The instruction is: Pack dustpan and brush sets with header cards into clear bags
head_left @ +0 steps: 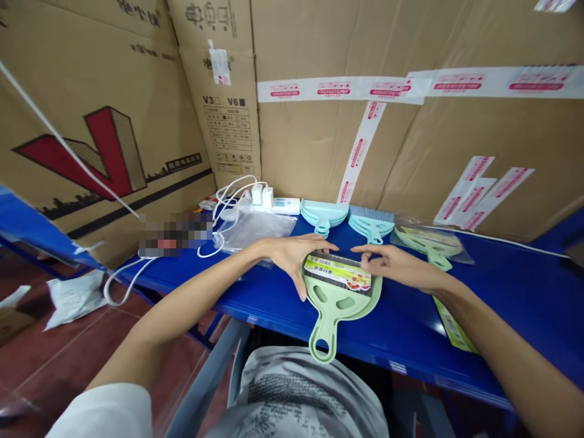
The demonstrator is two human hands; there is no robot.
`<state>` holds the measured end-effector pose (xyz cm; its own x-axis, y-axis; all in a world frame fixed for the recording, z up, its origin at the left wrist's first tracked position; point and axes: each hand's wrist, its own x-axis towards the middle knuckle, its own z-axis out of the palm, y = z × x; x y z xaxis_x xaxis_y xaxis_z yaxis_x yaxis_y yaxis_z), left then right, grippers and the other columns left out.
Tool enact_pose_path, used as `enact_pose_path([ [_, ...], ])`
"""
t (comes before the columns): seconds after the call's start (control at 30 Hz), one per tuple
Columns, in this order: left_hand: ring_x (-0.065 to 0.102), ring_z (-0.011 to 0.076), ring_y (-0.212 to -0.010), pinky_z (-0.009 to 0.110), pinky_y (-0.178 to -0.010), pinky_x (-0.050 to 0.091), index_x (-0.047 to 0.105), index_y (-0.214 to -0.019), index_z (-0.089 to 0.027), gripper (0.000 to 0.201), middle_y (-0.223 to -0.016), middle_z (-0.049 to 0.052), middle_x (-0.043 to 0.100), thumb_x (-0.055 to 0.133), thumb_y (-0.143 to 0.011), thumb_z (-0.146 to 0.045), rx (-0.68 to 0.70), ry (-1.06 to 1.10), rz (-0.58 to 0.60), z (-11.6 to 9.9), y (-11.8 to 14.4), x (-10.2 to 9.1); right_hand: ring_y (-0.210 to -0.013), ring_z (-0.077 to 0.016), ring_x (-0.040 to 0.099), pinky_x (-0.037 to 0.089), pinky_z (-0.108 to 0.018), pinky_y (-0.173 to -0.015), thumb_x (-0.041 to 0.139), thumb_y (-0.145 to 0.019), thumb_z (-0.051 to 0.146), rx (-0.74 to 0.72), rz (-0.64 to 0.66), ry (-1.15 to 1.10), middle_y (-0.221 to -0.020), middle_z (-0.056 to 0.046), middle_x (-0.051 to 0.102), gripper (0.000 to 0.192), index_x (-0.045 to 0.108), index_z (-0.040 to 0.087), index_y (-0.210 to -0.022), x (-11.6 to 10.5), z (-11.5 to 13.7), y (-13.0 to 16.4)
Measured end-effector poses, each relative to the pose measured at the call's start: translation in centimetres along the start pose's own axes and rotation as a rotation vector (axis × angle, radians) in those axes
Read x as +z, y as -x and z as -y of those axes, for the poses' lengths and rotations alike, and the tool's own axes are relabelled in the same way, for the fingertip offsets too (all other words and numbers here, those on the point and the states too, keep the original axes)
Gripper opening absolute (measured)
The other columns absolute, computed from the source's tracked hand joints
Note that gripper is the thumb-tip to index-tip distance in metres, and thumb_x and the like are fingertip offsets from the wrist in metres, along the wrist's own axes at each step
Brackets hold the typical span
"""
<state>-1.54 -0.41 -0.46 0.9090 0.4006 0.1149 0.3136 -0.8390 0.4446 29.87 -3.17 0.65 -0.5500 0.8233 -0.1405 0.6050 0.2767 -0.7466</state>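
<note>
Cardboard (319, 140) backs a blue table (511, 298), with blue dustpans (323, 213) along its far edge. At the near edge, the green dustpan (376, 298), with its brush (336, 300) and label (337, 271), lies between the hands, its handle jutting out. The left hand (292, 258) spreads around its left rim; the right hand (399, 264), forefinger extended, is by the label's right end, whether pinching I cannot tell.

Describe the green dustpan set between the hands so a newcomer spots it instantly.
Find the blue table, near side. Between the left hand and right hand is the pale green dustpan set. It's green, unlike the blue dustpans, and nearer than the bagged green set.
</note>
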Motion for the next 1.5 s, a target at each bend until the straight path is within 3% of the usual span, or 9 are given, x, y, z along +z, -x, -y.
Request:
enact_pose_path([
  [0.17,0.056,0.0391,-0.13,0.054,-0.116,0.042,0.039,-0.162,-0.023,0.142,-0.139,0.016,0.058,0.101,-0.043,-0.067,0.094,0.082,-0.065,-0.9,-1.2,1.4,-0.091,-0.0242,0.068,0.051,-0.031,-0.076,0.068,-0.091,0.07,0.033,0.003,-0.055,-0.101,-0.008,0.077,0.055,0.08,0.017,-0.101,0.0,0.5,0.0],
  [0.47,0.058,0.034,-0.136,0.049,-0.114,0.047,0.044,-0.16,-0.022,0.115,-0.154,0.019,0.055,0.095,-0.064,-0.062,0.017,0.174,-0.148,-0.4,-0.3,0.0,-0.065,-0.0189,0.073,0.052,-0.023,-0.052,0.09,-0.074,0.061,0.163,0.175,-0.325,-0.09,-0.008,0.082,0.063,0.072,0.017,-0.116,0.3,0.2,0.0],
  [0.53,0.068,0.0294,-0.122,0.043,-0.103,0.054,0.055,-0.15,-0.019,0.085,-0.145,0.018,0.064,0.083,-0.082,-0.061,-0.172,0.097,-0.294,0.8,1.6,-2.5,-0.062,-0.0194,0.074,0.052,-0.023,-0.049,0.094,-0.071,0.057,0.169,0.093,-0.38,-0.087,-0.008,0.082,0.062,0.071,0.018,-0.114,-0.5,-0.1,0.4],
  [0.63,0.071,0.0326,-0.114,0.043,-0.097,0.054,0.069,-0.129,-0.014,0.053,-0.124,0.02,0.075,0.063,-0.098,-0.056,-0.782,-0.336,-0.453,3.2,4.8,-6.1,-0.06,-0.0187,0.074,0.055,-0.022,-0.048,0.095,-0.071,0.052,0.169,-0.166,-0.486,-0.084,-0.008,0.082,0.057,0.07,0.019,-0.11,-2.2,-0.3,1.2],
  [0.77,0.077,0.0321,-0.1,0.032,-0.084,0.059,0.063,-0.136,-0.005,0.065,-0.116,0.022,0.077,0.082,-0.085,-0.042,-1.25,-0.283,-0.096,6.0,7.2,-7.8,-0.058,-0.0168,0.073,0.059,-0.022,-0.049,0.095,-0.074,0.037,0.151,-0.586,-0.657,-0.081,-0.005,0.081,0.042,0.071,0.02,-0.102,-4.4,-0.7,1.9],
  [0.93,0.077,0.029,-0.09,0.028,-0.074,0.06,0.057,-0.138,-0.003,0.079,-0.1,0.018,0.079,0.091,-0.071,-0.028,-1.26,-0.195,-0.064,7.0,6.9,-7.1,-0.058,-0.0161,0.074,0.059,-0.02,-0.046,0.088,-0.081,0.024,0.16,-0.85,-0.712,-0.083,-0.005,0.081,0.025,0.072,0.02,-0.099,-5.3,-1.2,1.7],
  [1.23,0.076,0.0279,-0.08,0.027,-0.065,0.059,0.067,-0.097,-0.012,0.044,-0.085,0.012,0.075,0.092,-0.062,-0.019,-1.237,-0.142,-0.215,6.8,7.2,-7.0,-0.065,-0.0221,0.077,0.064,-0.029,-0.053,0.091,-0.077,0.028,0.104,-0.899,-0.682,-0.082,-0.006,0.081,0.032,0.071,0.021,-0.101,-5.2,-1.5,1.7],
  [1.37,0.075,0.0298,-0.102,0.025,-0.075,0.058,0.067,-0.107,-0.014,0.052,-0.097,0.011,0.075,0.087,-0.059,-0.01,-1.197,-0.217,-0.36,7.9,7.6,-7.8,-0.062,-0.0229,0.076,0.062,-0.029,-0.049,0.093,-0.075,0.032,0.091,-0.938,-0.671,-0.078,-0.006,0.08,0.037,0.069,0.021,-0.101,-5.2,-1.6,1.6],
  [1.5,0.076,0.0208,-0.082,0.025,-0.071,0.06,0.054,-0.136,-0.013,0.068,-0.099,0.008,0.073,0.078,-0.072,-0.007,-1.099,-0.089,-0.536,7.8,8.3,-8.4,-0.061,-0.0231,0.075,0.061,-0.028,-0.048,0.095,-0.072,0.033,0.077,-0.966,-0.664,-0.072,-0.005,0.078,0.038,0.069,0.021,-0.097,-5.1,-1.6,1.5],
])
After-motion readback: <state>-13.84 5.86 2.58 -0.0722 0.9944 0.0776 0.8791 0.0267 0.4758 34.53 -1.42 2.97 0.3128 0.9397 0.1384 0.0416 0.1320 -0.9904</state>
